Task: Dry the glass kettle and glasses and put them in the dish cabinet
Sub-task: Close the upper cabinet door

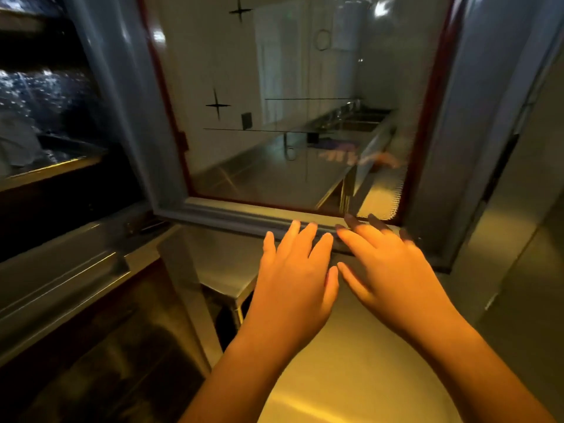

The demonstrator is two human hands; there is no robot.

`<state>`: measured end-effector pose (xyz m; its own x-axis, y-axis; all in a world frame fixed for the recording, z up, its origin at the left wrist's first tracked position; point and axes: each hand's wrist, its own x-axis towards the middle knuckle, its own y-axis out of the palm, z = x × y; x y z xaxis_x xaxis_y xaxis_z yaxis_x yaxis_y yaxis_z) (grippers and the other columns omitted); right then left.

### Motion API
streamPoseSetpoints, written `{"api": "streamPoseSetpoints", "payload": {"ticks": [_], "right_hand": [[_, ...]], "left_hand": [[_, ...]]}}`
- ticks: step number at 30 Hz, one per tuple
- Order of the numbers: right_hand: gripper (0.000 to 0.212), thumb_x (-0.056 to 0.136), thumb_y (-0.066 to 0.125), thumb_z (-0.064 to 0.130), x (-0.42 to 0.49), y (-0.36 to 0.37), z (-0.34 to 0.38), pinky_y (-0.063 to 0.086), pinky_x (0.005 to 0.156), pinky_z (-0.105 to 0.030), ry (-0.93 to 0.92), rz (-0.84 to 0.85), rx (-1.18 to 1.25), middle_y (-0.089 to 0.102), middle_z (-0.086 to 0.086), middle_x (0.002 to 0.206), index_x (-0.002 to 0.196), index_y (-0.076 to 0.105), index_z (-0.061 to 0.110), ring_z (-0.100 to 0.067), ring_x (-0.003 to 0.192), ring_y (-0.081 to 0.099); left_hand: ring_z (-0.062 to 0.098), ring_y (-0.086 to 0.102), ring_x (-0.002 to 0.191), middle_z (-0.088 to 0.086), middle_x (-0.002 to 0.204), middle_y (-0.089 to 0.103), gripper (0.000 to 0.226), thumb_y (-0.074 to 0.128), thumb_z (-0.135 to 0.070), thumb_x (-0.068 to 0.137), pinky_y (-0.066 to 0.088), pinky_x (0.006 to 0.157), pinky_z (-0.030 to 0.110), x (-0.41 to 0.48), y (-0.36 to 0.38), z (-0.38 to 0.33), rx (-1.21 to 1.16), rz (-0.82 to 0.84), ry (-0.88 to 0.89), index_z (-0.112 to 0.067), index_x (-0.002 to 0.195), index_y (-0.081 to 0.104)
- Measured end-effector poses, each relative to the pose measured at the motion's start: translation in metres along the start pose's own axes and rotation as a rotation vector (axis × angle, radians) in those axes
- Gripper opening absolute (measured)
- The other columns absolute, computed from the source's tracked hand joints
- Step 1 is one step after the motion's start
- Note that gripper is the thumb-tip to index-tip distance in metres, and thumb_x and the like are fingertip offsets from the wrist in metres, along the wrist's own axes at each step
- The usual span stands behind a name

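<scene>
The dish cabinet's glass door (293, 117) stands swung out in front of me, grey-framed with a red inner seal, its pane reflecting a steel counter and sinks. My left hand (294, 270) and my right hand (387, 264) are side by side with straight, spread fingers, fingertips at the door's bottom rail (244, 213). Neither hand holds anything. The dark cabinet interior (45, 96) at the left shows wet, glinting glassware on a shelf, too dim to tell kettle from glasses.
A steel countertop (351, 377) lies under my forearms. A steel cabinet side (525, 209) rises at the right. The cabinet's lower frame (61, 285) runs across the left, with a dark gap below it.
</scene>
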<state>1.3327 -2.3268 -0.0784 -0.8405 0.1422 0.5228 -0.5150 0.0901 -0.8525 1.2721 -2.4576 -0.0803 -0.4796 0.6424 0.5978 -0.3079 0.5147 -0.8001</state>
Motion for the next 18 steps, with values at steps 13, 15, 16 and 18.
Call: {"api": "streamPoseSetpoints", "payload": {"ticks": [13, 15, 16, 18], "right_hand": [[0.046, 0.059, 0.084, 0.024, -0.050, -0.028, -0.068, 0.049, 0.074, -0.058, 0.220, -0.051, -0.121, 0.070, -0.011, 0.102, 0.101, 0.068, 0.014, -0.033, 0.091, 0.067], [0.048, 0.058, 0.085, 0.023, -0.056, -0.030, -0.078, 0.049, 0.073, -0.058, 0.258, -0.041, -0.141, 0.070, -0.012, 0.102, 0.102, 0.068, 0.013, -0.035, 0.094, 0.066], [0.049, 0.058, 0.085, 0.022, -0.059, -0.032, -0.083, 0.049, 0.074, -0.057, 0.275, -0.029, -0.155, 0.069, -0.012, 0.103, 0.103, 0.068, 0.013, -0.035, 0.095, 0.066], [0.052, 0.066, 0.080, 0.024, -0.061, -0.037, -0.089, 0.046, 0.084, -0.056, 0.313, 0.021, -0.166, 0.064, -0.013, 0.117, 0.115, 0.063, 0.015, -0.035, 0.110, 0.059]], "left_hand": [[0.023, 0.065, 0.097, 0.005, 0.104, 0.067, 0.039, 0.073, -0.023, 0.074, 0.044, 0.088, 0.054, 0.028, 0.036, -0.080, -0.156, 0.023, 0.189, -0.014, 0.110, 0.063], [0.024, 0.066, 0.094, 0.006, 0.102, 0.067, 0.041, 0.076, -0.023, 0.071, 0.045, 0.086, 0.055, 0.030, 0.040, -0.088, -0.157, 0.013, 0.200, -0.013, 0.109, 0.064], [0.024, 0.066, 0.093, 0.006, 0.101, 0.068, 0.041, 0.076, -0.023, 0.070, 0.046, 0.085, 0.054, 0.030, 0.042, -0.092, -0.162, 0.007, 0.208, -0.013, 0.109, 0.064], [0.023, 0.066, 0.092, 0.006, 0.101, 0.067, 0.042, 0.077, -0.022, 0.070, 0.047, 0.084, 0.053, 0.031, 0.044, -0.097, -0.178, -0.007, 0.224, -0.012, 0.108, 0.064]]}}
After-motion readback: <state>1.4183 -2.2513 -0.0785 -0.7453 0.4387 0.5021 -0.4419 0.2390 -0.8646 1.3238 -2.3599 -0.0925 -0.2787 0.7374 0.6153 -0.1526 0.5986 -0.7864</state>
